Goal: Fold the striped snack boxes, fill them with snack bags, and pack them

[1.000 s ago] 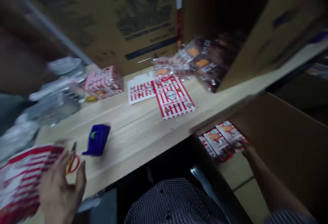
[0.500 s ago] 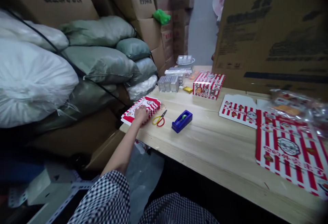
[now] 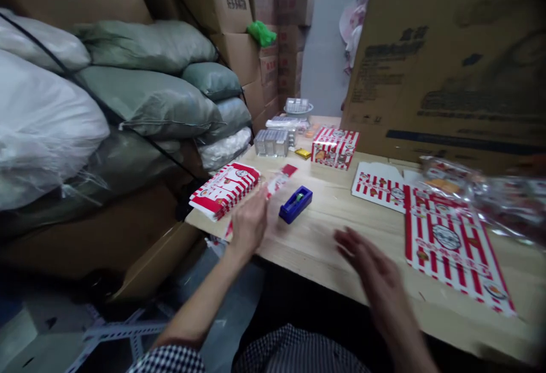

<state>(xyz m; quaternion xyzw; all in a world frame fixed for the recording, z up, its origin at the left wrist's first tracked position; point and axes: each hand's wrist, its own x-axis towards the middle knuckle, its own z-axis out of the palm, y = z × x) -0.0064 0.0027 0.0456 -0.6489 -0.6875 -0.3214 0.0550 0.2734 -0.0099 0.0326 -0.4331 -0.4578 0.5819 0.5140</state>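
My left hand (image 3: 249,224) is closed on a red-and-white striped card piece (image 3: 282,181), whose ends stick out at both sides of the hand. Beside it lies a stack of folded striped cartons (image 3: 228,186) at the table's left edge. A blue tape dispenser (image 3: 296,204) stands just right of the left hand. My right hand (image 3: 375,265), blurred, hovers over the front edge of the table with fingers stretched out and nothing in them. The scissors are hidden from view.
An assembled striped box (image 3: 335,148) stands farther back, near clear plastic packs (image 3: 271,143) and a yellow packet (image 3: 302,153). Flat striped cartons (image 3: 452,242) and bagged goods (image 3: 503,202) lie right. A large cardboard box (image 3: 460,77) rises behind; sacks (image 3: 153,100) are piled left.
My left hand has come off the stack, moving right and nearer with a striped card piece in it. My right hand has entered from below. The scissors have gone out of sight.
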